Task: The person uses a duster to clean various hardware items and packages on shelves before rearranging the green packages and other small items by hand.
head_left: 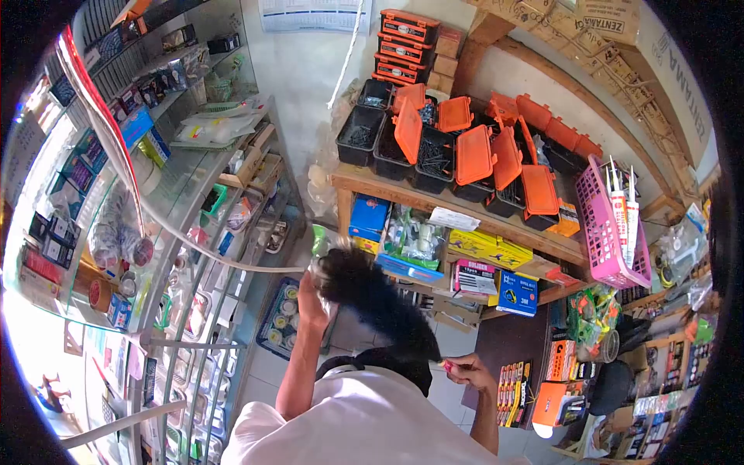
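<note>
A dark, fluffy feather duster slants across in front of my body. My right hand pinches its thin end, where a small red and yellow piece shows at the fingers. At the bushy end, my left hand is raised with its fingers closed beside the feathers. Something pale and see-through shows by those fingers, with a green piece just above; what exactly the left hand grips cannot be made out.
Glass shelves with packaged goods stand on the left. Ahead, a wooden shelf bears black bins with orange lids and a pink basket holding tubes. A blue crate sits on the floor. Battery packs lie at the right.
</note>
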Demonstrator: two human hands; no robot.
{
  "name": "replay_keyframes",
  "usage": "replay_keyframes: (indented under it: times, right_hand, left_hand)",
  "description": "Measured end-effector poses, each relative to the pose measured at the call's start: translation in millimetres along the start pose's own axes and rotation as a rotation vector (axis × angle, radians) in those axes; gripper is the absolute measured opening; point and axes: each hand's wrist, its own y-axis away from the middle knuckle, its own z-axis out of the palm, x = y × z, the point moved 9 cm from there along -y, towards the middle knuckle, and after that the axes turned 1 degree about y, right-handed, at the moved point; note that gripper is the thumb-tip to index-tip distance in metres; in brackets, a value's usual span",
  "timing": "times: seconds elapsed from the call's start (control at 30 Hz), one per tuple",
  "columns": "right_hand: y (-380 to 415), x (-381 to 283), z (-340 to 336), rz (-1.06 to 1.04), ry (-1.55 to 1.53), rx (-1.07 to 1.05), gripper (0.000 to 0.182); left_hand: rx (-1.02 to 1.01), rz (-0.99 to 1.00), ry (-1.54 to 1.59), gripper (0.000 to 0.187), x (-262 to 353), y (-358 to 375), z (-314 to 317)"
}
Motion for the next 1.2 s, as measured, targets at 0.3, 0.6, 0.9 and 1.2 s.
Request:
replay_keyframes:
  times: [0.3, 0.6, 0.9, 1.2]
  right_hand:
    - [-3, -12, -4, 0.033, 0.062, 0.109, 0.032]
    - [-6, -6, 2, 0.061, -0.035, -0.001, 0.033]
    - [21, -15, -50, -0.005, -0.129, 0.008, 0.031]
    - [-14, -56, 5, 0.074, 0.052, 0.175, 0.038]
  left_hand:
    - [0.007, 0.051, -0.198, 0.043, -18, -1, -1]
    - [-0.424, -0.293, 0.214, 0.034, -37, 4, 7]
    - [-0.062, -0.227, -0.165, 0.049, -33, 6, -58]
    - [-0.037, 0.233, -1.445, 0.022, 0, 22, 10]
